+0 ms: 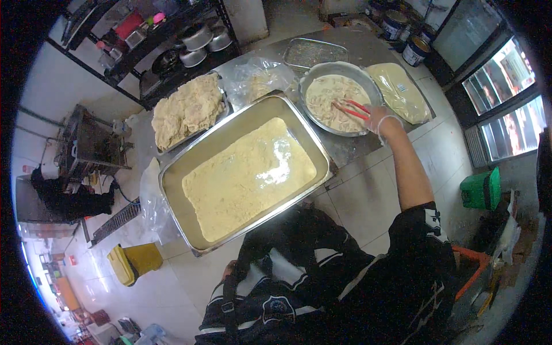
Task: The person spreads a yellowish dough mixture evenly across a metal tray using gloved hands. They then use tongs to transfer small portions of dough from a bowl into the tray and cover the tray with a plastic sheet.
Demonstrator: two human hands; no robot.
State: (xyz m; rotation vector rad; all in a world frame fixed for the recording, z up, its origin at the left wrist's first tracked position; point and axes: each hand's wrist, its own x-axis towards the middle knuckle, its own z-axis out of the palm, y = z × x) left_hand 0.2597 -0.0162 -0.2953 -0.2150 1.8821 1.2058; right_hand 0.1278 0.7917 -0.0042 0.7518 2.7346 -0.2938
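Observation:
My right hand (383,120), in a clear glove, holds red tongs (353,109) at the right. Their tips reach into pale, wet batter with strips of food in a round metal bowl (376,92). Nearer to me stands a deep rectangular steel pan (254,230) with a layer of yellowish flour or breading (241,177). Left of the bowl, behind the pan, a tray carries a heap of breaded pieces (189,110). Of my left hand only a small part (229,269) shows low beside my dark clothing; its fingers are hidden.
A wire rack basket (316,52), an open clear plastic bag (263,77) and a sealed bag of yellowish powder (399,91) lie on the metal table (358,154). On the floor stand a yellow bin (134,263) and a green bin (481,188). Shelves with pots (197,38) are behind.

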